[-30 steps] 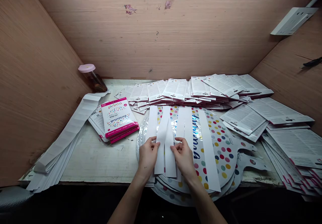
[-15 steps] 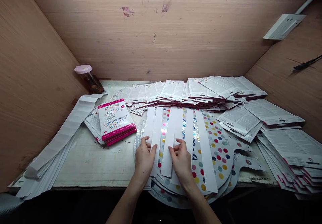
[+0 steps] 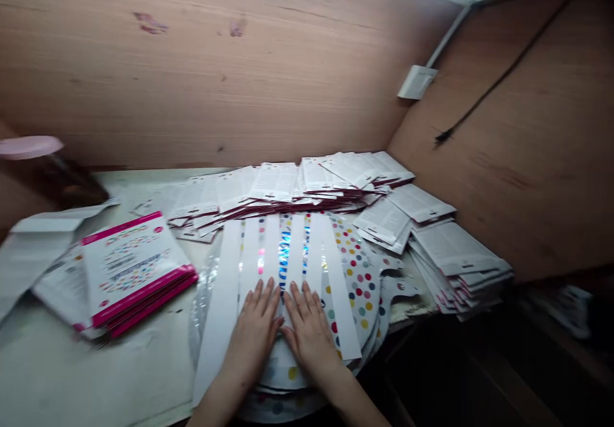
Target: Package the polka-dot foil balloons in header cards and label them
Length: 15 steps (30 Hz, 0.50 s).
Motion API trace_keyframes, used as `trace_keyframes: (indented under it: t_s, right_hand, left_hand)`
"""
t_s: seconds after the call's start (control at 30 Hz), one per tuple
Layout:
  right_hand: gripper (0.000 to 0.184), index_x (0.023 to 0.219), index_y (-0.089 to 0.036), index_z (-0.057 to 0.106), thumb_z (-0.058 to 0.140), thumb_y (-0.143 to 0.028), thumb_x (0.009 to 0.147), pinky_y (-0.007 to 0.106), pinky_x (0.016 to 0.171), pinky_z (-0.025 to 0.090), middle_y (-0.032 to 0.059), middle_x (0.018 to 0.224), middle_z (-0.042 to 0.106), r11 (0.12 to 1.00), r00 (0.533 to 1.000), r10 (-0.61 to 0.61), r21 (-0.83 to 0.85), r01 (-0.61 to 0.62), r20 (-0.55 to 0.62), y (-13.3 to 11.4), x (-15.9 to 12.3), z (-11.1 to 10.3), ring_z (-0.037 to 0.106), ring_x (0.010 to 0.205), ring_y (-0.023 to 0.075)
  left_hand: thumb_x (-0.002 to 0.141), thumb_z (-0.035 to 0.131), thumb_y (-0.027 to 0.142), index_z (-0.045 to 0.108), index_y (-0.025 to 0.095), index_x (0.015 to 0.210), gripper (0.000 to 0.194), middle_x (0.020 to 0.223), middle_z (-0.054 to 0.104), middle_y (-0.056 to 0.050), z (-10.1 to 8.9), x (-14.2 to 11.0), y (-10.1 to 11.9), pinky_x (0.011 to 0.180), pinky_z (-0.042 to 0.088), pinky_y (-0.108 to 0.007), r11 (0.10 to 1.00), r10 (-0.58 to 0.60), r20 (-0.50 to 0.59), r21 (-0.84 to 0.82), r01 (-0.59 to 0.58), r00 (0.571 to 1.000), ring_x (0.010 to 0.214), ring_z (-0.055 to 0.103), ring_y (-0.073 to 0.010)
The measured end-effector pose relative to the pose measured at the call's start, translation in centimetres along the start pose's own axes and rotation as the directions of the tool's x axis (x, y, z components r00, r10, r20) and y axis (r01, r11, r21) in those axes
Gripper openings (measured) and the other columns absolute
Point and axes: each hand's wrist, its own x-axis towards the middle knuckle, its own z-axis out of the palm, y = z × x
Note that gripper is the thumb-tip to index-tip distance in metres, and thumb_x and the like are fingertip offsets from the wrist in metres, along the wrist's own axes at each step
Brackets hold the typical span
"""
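Your left hand (image 3: pixel 252 334) and right hand (image 3: pixel 309 337) lie flat and palms down, fingers spread. Neither is closed on anything, and they rest side by side with only a narrow gap between them. Under them are white paper strips (image 3: pixel 223 305), laid lengthwise next to one another over a stack of round foil balloons (image 3: pixel 357 280) printed with coloured polka dots. Your fingertips are on the strips, and the balloon stack sits at the near edge of the work table (image 3: pixel 96 376), with its shaped tabs poking out to the right.

Just beyond the stack, a long heap of printed header cards (image 3: pixel 273 184) with red edges spreads across the back of the table, and more of them fan out to the right. To your left is a pile of pink-edged balloon packs (image 3: pixel 134 267) — a folded paper strip (image 3: pixel 33 254) lies just past it. A pink-lidded jar (image 3: pixel 29 147) stands at the far left, and a wall socket (image 3: pixel 417 82) and black cable (image 3: pixel 503 62) are on the plywood wall (image 3: pixel 480 190).
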Motion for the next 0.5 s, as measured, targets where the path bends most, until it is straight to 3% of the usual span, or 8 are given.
trace_keyframes:
  t_s: [0.07,0.13,0.2,0.27,0.3,0.37,0.4,0.5]
  right_hand:
    - [0.063,0.152,-0.021,0.029,0.049,-0.039,0.095,0.051,0.113,0.035,0.0076,0.159,0.026,0.999,0.998,-0.021,-0.028,0.019,-0.056,3.0,0.0,-2.4,0.019,0.148,0.0311]
    - [0.059,0.149,-0.02,0.035,0.049,-0.039,0.095,0.056,0.113,0.033,0.0103,0.158,0.029,0.99,0.98,0.063,-0.112,-0.085,-0.188,8.5,-0.5,-5.9,0.017,0.148,0.0334]
    - [0.048,0.14,-0.018,0.047,0.048,-0.037,0.096,0.059,0.11,0.034,0.0137,0.153,0.037,0.928,0.898,0.235,-0.189,-0.322,-0.373,15.7,-1.7,-9.9,0.025,0.144,0.0356]
    - [0.046,0.131,-0.013,0.055,0.053,-0.038,0.093,0.061,0.103,0.04,0.0195,0.15,0.04,0.828,0.813,0.333,-0.264,-0.495,-0.478,22.5,-2.4,-13.2,0.034,0.138,0.0406]
    - [0.048,0.131,-0.011,0.054,0.056,-0.036,0.091,0.061,0.102,0.04,0.0221,0.149,0.038,0.797,0.823,0.334,-0.329,-0.507,-0.459,25.3,-2.3,-14.2,0.034,0.137,0.0418]
    - [0.055,0.134,-0.011,0.053,0.064,-0.03,0.083,0.058,0.105,0.039,0.0219,0.151,0.036,0.813,0.948,0.214,-0.496,-0.306,-0.234,28.8,-1.1,-14.8,0.033,0.138,0.0424]
    - [0.06,0.136,-0.014,0.052,0.068,-0.026,0.079,0.056,0.107,0.038,0.0186,0.153,0.034,0.825,0.983,0.143,-0.534,-0.183,-0.115,29.5,-0.1,-14.3,0.032,0.139,0.0412]
    - [0.065,0.137,-0.025,0.053,0.069,-0.016,0.074,0.05,0.112,0.034,0.0083,0.153,0.039,0.839,0.997,-0.014,-0.541,0.051,0.072,29.2,3.4,-11.7,0.034,0.139,0.0348]
  left_hand:
    - [0.096,0.044,0.027,0.043,0.014,0.143,0.049,0.15,0.041,-0.019,-0.8,-0.2,-0.1,0.105,0.042,-0.057,0.999,0.032,-0.14,-0.02,-0.035,0.99,0.14,0.035,-0.0381]
    - [0.096,0.046,0.03,0.038,0.016,0.147,0.053,0.152,0.038,-0.018,-2.6,-0.6,-0.2,0.108,0.037,-0.06,0.996,0.044,-0.224,-0.062,-0.059,0.974,0.143,0.031,-0.0383]
    - [0.095,0.05,0.03,0.037,0.02,0.148,0.054,0.152,0.04,-0.015,-4.6,-1.1,-0.4,0.113,0.032,-0.057,0.99,0.049,-0.274,-0.118,-0.084,0.96,0.142,0.032,-0.036]
    - [0.093,0.055,0.026,0.042,0.023,0.146,0.054,0.147,0.047,-0.011,-6.3,-1.5,-0.3,0.116,0.03,-0.053,0.981,0.056,-0.339,-0.156,-0.115,0.939,0.14,0.038,-0.0338]
    - [0.091,0.057,0.023,0.044,0.024,0.144,0.054,0.143,0.051,-0.01,-7.0,-1.7,-0.1,0.117,0.031,-0.051,0.976,0.069,-0.368,-0.167,-0.139,0.927,0.138,0.041,-0.0329]
    - [0.089,0.06,0.017,0.05,0.023,0.14,0.052,0.137,0.058,-0.009,-7.7,-1.7,0.7,0.116,0.034,-0.046,0.965,0.107,-0.406,-0.175,-0.193,0.907,0.134,0.046,-0.0307]
    - [0.088,0.06,0.015,0.052,0.022,0.138,0.051,0.134,0.06,-0.008,-7.9,-1.6,1.1,0.115,0.035,-0.044,0.96,0.135,-0.409,-0.171,-0.221,0.903,0.133,0.048,-0.0297]
    - [0.089,0.059,0.013,0.057,0.018,0.132,0.044,0.13,0.063,-0.008,-7.9,-1.2,2.3,0.114,0.037,-0.04,0.947,0.23,-0.377,-0.127,-0.296,0.897,0.132,0.049,-0.0276]
